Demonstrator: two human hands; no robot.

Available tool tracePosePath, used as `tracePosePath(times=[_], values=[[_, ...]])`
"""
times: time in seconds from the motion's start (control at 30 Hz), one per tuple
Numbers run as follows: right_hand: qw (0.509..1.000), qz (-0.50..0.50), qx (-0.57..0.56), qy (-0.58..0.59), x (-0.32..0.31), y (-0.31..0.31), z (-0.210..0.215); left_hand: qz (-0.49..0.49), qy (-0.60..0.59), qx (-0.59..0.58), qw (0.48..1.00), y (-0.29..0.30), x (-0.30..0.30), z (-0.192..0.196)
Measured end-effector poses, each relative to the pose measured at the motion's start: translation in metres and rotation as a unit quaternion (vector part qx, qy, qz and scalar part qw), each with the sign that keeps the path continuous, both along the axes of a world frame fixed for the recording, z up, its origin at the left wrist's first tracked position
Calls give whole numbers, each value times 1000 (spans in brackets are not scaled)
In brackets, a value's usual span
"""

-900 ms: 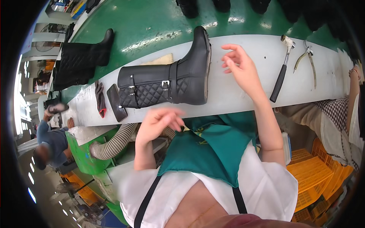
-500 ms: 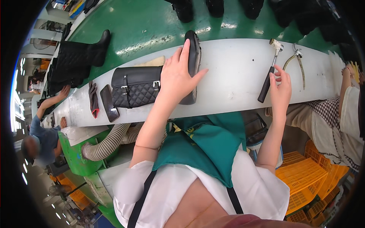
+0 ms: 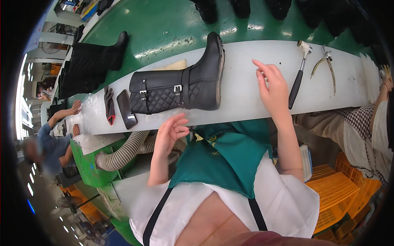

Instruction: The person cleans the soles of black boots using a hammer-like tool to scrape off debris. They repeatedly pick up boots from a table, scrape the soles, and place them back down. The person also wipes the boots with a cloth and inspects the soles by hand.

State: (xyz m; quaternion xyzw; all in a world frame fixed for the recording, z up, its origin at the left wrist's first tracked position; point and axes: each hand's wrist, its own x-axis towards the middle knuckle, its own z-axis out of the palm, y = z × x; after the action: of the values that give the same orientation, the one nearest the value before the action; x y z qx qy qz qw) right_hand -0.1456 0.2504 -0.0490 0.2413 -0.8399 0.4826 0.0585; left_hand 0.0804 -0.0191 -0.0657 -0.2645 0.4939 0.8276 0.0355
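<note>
A black quilted boot (image 3: pixel 164 88) lies on its side on the white work surface, its sole toward the right and its toe at the far side. Two buckled straps cross its shaft. Just in front of the boot, my left hand (image 3: pixel 169 133) hovers empty with loosely bent fingers, not gripping it. To the right of the sole, my right hand (image 3: pixel 273 88) is raised over the surface with nothing in it, fingers apart. A hammer (image 3: pixel 296 87) with a black grip lies right of that hand. Beyond it rest pincers (image 3: pixel 324 63) with spread handles.
A phone (image 3: pixel 126 110) and a dark glove (image 3: pixel 109 104) lie left of the boot. Black boots (image 3: pixel 96 53) rest on the green table (image 3: pixel 164 24). A person (image 3: pixel 53 139) works at far left, another (image 3: pixel 353 123) at right. Orange crates (image 3: pixel 332 188) stand below.
My left hand has left the boot and drawn back toward me. My right hand has moved left, away from the hammer. The whole view has shifted slightly.
</note>
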Motion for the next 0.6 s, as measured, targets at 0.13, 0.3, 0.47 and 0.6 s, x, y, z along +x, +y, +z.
tracePosePath(times=[0.13,0.3,0.47,0.6], values=[[963,93,-86,-239,-24,-36,-30,115,14,216,969,-7,6,-1],[909,158,-85,-377,-47,-68,-31,124,60,305,942,3,-9,-3],[918,154,-60,-361,-48,-71,-29,120,99,166,974,4,-7,-27],[929,154,-29,-335,-47,-71,-29,171,105,-114,973,32,-19,-30]])
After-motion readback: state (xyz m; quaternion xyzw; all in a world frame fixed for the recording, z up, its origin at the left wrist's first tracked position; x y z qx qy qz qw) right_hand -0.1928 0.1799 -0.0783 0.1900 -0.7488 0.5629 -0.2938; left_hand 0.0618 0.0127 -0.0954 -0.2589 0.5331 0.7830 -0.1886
